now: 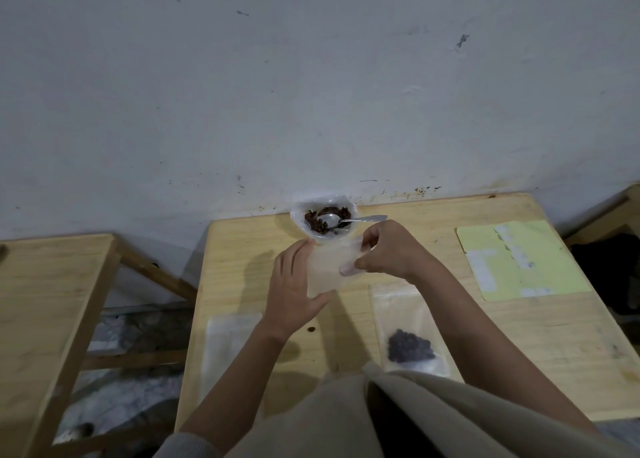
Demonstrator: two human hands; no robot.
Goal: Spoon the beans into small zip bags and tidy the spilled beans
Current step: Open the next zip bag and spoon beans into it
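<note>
Clear zip bag [327, 270] aloft (empty)

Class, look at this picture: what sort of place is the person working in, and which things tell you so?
Probably a plain home or workshop corner, not a shop: a bare wooden table against a scuffed, stained wall, with a bowl of beans and small zip bags.

1. My left hand [292, 284] and right hand [388, 248] are bare, no gloves or rings.
2. My forearms are uncovered.
3. A pale grey cuff [187, 445] shows.
4. I wear a beige garment [346, 419].
</note>
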